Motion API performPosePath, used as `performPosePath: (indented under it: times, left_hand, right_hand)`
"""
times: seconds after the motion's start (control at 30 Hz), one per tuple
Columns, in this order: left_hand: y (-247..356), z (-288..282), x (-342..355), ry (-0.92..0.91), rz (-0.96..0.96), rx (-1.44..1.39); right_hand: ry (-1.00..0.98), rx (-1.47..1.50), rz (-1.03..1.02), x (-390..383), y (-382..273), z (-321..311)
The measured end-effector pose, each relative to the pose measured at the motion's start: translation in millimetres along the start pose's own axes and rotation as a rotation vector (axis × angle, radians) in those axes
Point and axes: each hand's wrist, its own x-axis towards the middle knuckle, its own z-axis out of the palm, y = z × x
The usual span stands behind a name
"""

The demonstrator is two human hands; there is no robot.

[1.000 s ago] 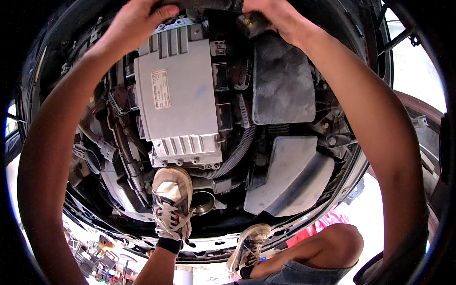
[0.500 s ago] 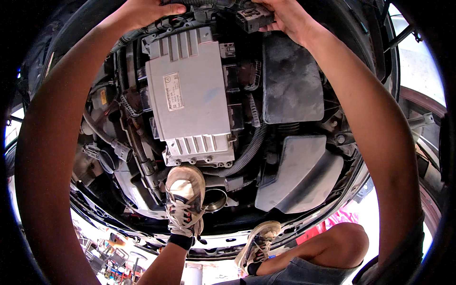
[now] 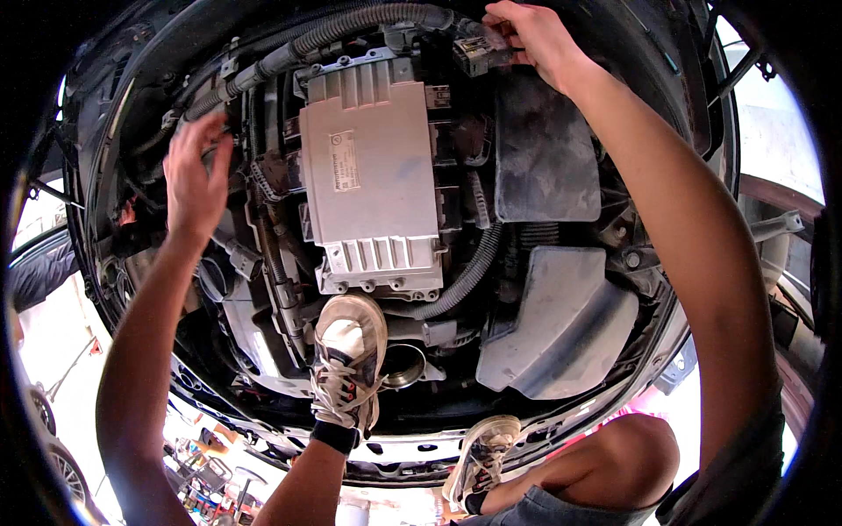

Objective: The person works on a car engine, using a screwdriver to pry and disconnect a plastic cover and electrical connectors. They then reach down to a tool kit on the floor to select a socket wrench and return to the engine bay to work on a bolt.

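My right hand (image 3: 535,53) grips a dark multi-pin connector (image 3: 478,54) at the upper middle, beside the end of a thick corrugated harness (image 3: 329,33). My left hand (image 3: 197,167) is at the left of the engine bay, below that harness, slightly blurred, with its fingers loosely apart and nothing visible in them. A silver finned module (image 3: 364,202) with a label and side sockets lies at the centre, right of my left hand. A dark rectangular cover (image 3: 548,153) sits below the connector.
My sneakered left foot (image 3: 346,351) rests in the engine bay below the module; the other (image 3: 482,451) is at the front edge (image 3: 412,460). A pale angular cover (image 3: 557,307) lies lower right. At the far left show a person's dark sleeve (image 3: 44,276) and wheels (image 3: 61,469).
My left hand has left the harness at the top and moved down and left. My right hand and the connector have shifted slightly right and down in view. A sleeve now shows at far left.
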Motion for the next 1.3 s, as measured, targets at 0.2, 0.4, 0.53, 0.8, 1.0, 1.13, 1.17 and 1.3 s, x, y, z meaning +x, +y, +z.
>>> performPosePath:
  times: [0.2, 0.4, 0.53, 0.8, 1.0, 1.13, 1.17, 1.3]
  left_hand:
    - [42, -19, -70, -0.166, 0.02, 0.175]
    - [75, -7, -83, -0.191, -0.099, 0.047]
    - [105, 0, -83, -0.157, -0.147, -0.069]
    - [142, 19, -86, -0.075, -0.094, -0.197]
    - [145, -1, -132, -0.354, 0.164, -0.46]
    - [142, -5, -199, -0.467, 0.218, -0.575]
    - [142, -3, -199, -0.439, 0.195, -0.576]
    - [144, 0, -195, -0.39, 0.141, -0.578]
  right_hand:
    - [0.028, -0.22, -0.179, -2, 8, 1]
    - [0.113, -0.38, -0.309, 5, 13, 0]
    - [0.163, -0.364, -0.404, 9, 19, 0]
    - [0.306, -0.585, -0.581, -3, 13, 14]
    - [0.324, -0.559, -0.67, -3, 17, 8]
    - [0.323, -0.555, -0.601, -8, 13, 13]
    - [0.306, -0.537, -0.596, -9, 14, 14]
    - [0.276, -0.553, -0.554, -9, 9, 11]
